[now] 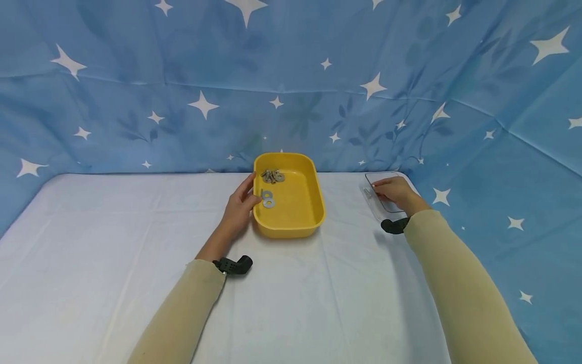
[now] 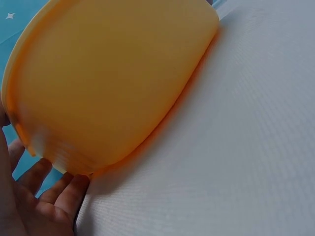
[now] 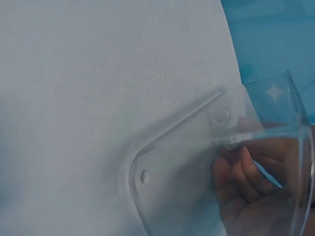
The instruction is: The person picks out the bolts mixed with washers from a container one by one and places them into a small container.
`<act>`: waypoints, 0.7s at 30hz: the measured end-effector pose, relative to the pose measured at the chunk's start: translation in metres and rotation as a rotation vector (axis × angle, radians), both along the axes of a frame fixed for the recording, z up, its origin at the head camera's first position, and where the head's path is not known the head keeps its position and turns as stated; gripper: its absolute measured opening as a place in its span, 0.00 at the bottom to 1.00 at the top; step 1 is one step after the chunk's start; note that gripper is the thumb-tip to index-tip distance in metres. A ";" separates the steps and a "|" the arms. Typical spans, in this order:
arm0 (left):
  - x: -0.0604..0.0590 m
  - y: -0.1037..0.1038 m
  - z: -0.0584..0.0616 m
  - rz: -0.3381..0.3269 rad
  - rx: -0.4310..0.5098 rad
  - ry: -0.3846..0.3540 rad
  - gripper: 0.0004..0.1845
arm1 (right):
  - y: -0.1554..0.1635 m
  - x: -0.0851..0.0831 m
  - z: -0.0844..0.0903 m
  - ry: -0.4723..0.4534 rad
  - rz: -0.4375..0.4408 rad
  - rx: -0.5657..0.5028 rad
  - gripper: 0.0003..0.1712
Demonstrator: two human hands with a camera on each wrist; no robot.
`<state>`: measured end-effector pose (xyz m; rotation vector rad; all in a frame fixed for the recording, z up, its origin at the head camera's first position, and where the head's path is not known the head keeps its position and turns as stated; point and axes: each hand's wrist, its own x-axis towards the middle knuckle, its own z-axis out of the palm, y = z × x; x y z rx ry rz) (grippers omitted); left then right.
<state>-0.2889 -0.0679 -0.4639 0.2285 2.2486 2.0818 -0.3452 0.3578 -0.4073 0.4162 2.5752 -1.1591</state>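
A yellow tray [image 1: 295,202] stands on the white cloth. My left hand [image 1: 238,205] grips its left wall, thumb over the rim and fingers along the outside. Inside the tray lie a small heap of screws [image 1: 271,176] and, nearer the thumb, flat grey washers [image 1: 269,202]. To the right is a clear plastic box [image 1: 386,207]. My right hand [image 1: 395,191] reaches into it with fingertips drawn together, pinching a small shiny piece [image 3: 230,146]; I cannot tell its kind. A small metallic piece [image 1: 367,193] shows through the box beside the fingers.
White cloth [image 1: 136,263] covers the table. A blue star-patterned curtain [image 1: 282,76] hangs along the back edge and down the right side, close behind the tray and the box. Black bands with cameras [image 1: 234,265] sit on both wrists.
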 end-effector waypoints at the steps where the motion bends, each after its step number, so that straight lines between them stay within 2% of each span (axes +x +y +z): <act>1: 0.000 0.000 0.000 -0.002 -0.001 0.000 0.37 | 0.000 0.000 0.000 -0.001 0.002 0.003 0.26; 8: 0.001 0.000 0.000 -0.001 -0.003 0.011 0.38 | 0.002 -0.002 -0.003 0.018 0.033 0.015 0.26; 12: 0.002 0.000 0.001 -0.011 0.006 0.005 0.37 | 0.003 0.000 -0.002 0.020 0.012 0.007 0.23; 21: 0.002 0.000 0.000 -0.012 0.011 0.019 0.37 | 0.001 0.007 0.010 0.033 0.048 0.010 0.25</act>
